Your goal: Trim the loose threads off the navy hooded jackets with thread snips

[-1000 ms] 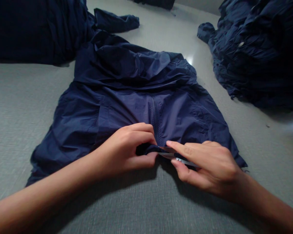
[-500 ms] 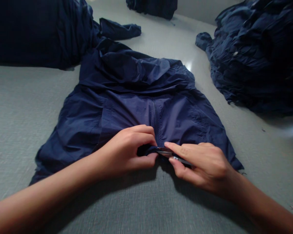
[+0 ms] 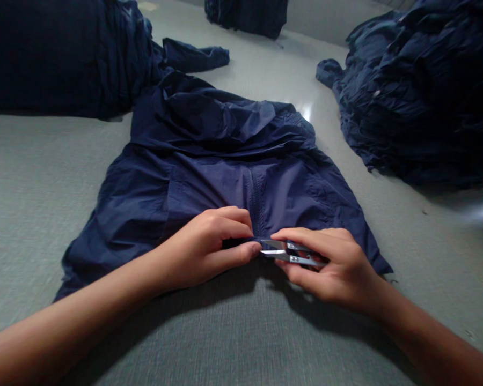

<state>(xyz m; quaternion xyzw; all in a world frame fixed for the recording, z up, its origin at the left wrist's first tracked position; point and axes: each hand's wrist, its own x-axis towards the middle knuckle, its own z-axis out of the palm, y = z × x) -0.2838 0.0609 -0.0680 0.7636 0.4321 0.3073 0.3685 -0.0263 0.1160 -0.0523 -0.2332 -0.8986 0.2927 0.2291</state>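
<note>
A navy blue jacket (image 3: 209, 187) lies spread on the table, its zipper (image 3: 254, 201) running down the middle toward me. At the near edge, my left hand (image 3: 215, 241) pinches the jacket's hem beside the zipper's lower end. Between the thumb and fingers of my right hand (image 3: 330, 260) are thread snips (image 3: 293, 254), blades pointing left. The two blades stand apart, their tips close to my left thumb and the hem. Any thread between the blades is too small to make out.
A large pile of dark blue garments (image 3: 56, 59) stands at the left, a sleeve (image 3: 195, 56) reaching out from it. Another crumpled heap (image 3: 422, 102) sits at the right. Farther back is a third dark bundle (image 3: 247, 16). The grey table (image 3: 209, 338) lies beneath everything.
The snips' blades have spread apart, and the snips sit slightly further right of my left fingers. My left thumb has straightened along the hem. The whole view has shifted a little.
</note>
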